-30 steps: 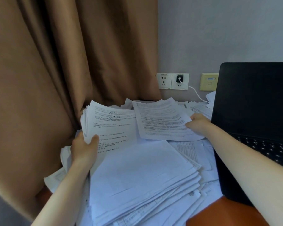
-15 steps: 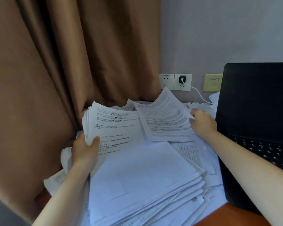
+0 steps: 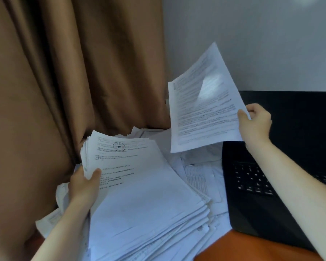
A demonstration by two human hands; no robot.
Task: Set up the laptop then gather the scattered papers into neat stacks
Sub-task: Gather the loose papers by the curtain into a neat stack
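My left hand (image 3: 84, 185) grips the left edge of a thick stack of printed papers (image 3: 124, 162) whose top sheet bears a round star stamp. My right hand (image 3: 255, 122) pinches the right edge of a single printed sheet (image 3: 203, 108), held up in the air and tilted above the desk. Under both lies a wide fanned pile of white papers (image 3: 149, 219). The black laptop (image 3: 256, 194) stands open at the right, its screen dark and its keyboard partly hidden by my right forearm.
A brown curtain (image 3: 64, 81) hangs along the left and back, touching the paper pile. A grey wall (image 3: 252, 34) rises behind the laptop. The orange desk surface (image 3: 233, 247) shows at the lower right. More loose sheets (image 3: 199, 172) lie between pile and laptop.
My right hand has lifted the single sheet off the pile and raised it high, covering the wall sockets. The left hand keeps its hold on the stack. The camera has tilted.
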